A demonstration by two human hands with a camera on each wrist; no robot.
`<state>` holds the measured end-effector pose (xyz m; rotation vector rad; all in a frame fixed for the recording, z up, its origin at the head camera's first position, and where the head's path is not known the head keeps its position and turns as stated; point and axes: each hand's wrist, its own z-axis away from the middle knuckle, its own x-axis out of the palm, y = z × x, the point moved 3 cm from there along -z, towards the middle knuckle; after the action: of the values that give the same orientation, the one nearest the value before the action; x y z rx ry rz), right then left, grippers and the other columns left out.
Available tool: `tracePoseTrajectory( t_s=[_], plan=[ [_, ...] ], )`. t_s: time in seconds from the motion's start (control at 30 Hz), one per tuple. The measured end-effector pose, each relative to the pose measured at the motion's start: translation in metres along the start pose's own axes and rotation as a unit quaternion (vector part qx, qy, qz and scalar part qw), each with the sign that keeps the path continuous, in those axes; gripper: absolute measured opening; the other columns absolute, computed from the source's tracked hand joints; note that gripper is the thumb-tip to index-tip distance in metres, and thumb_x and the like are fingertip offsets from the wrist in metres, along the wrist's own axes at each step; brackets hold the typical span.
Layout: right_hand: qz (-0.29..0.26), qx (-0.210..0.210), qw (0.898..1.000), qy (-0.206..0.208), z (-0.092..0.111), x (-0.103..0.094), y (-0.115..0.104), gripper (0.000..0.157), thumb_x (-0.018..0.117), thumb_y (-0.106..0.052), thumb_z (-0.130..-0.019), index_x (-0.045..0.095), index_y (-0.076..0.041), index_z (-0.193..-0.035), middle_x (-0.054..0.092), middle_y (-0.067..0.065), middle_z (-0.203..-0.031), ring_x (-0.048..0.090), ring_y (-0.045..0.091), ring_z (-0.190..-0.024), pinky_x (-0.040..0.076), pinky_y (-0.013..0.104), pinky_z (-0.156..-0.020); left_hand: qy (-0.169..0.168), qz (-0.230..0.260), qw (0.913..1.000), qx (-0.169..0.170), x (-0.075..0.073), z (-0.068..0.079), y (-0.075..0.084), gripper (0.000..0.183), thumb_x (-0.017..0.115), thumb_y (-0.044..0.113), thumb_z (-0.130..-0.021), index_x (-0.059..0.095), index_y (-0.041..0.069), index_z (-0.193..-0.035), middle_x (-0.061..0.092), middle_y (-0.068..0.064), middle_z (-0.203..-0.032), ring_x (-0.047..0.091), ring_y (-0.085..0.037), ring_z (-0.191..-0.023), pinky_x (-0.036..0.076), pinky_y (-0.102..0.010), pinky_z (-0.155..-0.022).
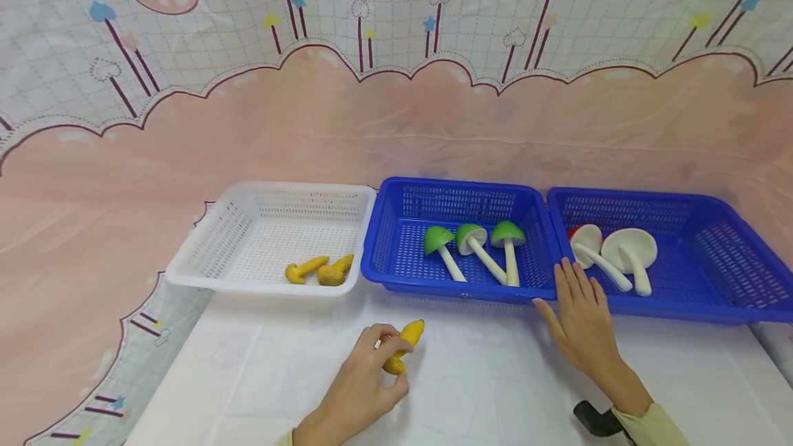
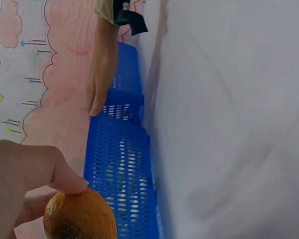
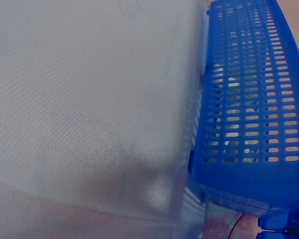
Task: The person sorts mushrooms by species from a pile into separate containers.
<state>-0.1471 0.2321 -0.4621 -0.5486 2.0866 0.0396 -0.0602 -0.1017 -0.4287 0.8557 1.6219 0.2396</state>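
Observation:
My left hand (image 1: 361, 385) pinches a yellow toy mushroom (image 1: 411, 333) above the white table, in front of the middle basket. In the left wrist view the rounded brownish end of that mushroom (image 2: 82, 216) shows under the thumb. With its fingers straight, my right hand (image 1: 582, 322) rests at the front rim where the two blue baskets meet. Two more yellow mushrooms (image 1: 334, 272) lie in the white basket (image 1: 204, 284). Several green-capped mushrooms (image 1: 508, 234) lie in the middle blue basket (image 1: 458, 290). Two mushrooms with white undersides (image 1: 628, 251), one showing red, are in the right blue basket (image 1: 694, 310).
The three baskets stand side by side along the back of the white-covered table (image 1: 483, 384). Behind them hangs a pink patterned cloth (image 1: 434, 129). A black strap-like piece (image 1: 597, 420) sits by the right sleeve (image 1: 650, 427).

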Motion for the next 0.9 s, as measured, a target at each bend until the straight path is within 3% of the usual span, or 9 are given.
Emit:
tracePoseTrajectory(
  t_s=[0.2, 0.5, 0.7, 0.9],
  plan=[
    [-0.001, 0.002, 1.000, -0.002, -0.001, -0.001, 0.000, 0.071, 0.044, -0.046, -0.097, 0.035, 0.009, -0.140, 0.034, 0.028, -0.145, 0.025, 0.039, -0.138, 0.013, 0.053, -0.113, 0.065, -0.017, 0.9974, 0.029, -0.019, -0.008, 0.002, 0.036, 0.073, 0.005, -0.066, 0.065, 0.022, -0.097, 0.050, 0.003, -0.110, 0.049, -0.009, -0.098, 0.052, -0.021, -0.076],
    [0.000, 0.000, 1.000, -0.002, -0.002, -0.001, 0.000, 0.071, 0.043, -0.047, -0.097, 0.036, 0.009, -0.140, 0.035, 0.028, -0.144, 0.026, 0.040, -0.137, 0.015, 0.054, -0.112, 0.120, -0.034, 0.9916, 0.035, -0.042, -0.020, -0.006, 0.036, 0.074, 0.000, -0.065, 0.066, 0.016, -0.096, 0.052, -0.002, -0.107, 0.050, -0.012, -0.091, 0.051, -0.021, -0.069],
    [-0.002, -0.001, 1.000, -0.002, -0.002, -0.002, 0.000, 0.071, 0.045, -0.046, -0.097, 0.036, 0.009, -0.140, 0.035, 0.028, -0.144, 0.026, 0.040, -0.137, 0.017, 0.056, -0.111, 0.150, -0.050, 0.9869, 0.031, -0.060, -0.029, -0.013, 0.035, 0.075, 0.002, -0.066, 0.067, 0.015, -0.097, 0.052, -0.005, -0.108, 0.052, -0.017, -0.094, 0.052, -0.030, -0.075],
    [-0.004, -0.001, 1.000, 0.002, -0.001, -0.002, -0.001, 0.070, 0.047, -0.045, -0.096, 0.037, 0.009, -0.139, 0.036, 0.028, -0.144, 0.026, 0.039, -0.137, 0.020, 0.057, -0.109, 0.165, -0.062, 0.9844, 0.004, -0.076, -0.040, -0.029, 0.030, 0.074, 0.002, -0.069, 0.066, 0.011, -0.097, 0.054, -0.013, -0.110, 0.053, -0.031, -0.104, 0.053, -0.044, -0.083]
  ],
)
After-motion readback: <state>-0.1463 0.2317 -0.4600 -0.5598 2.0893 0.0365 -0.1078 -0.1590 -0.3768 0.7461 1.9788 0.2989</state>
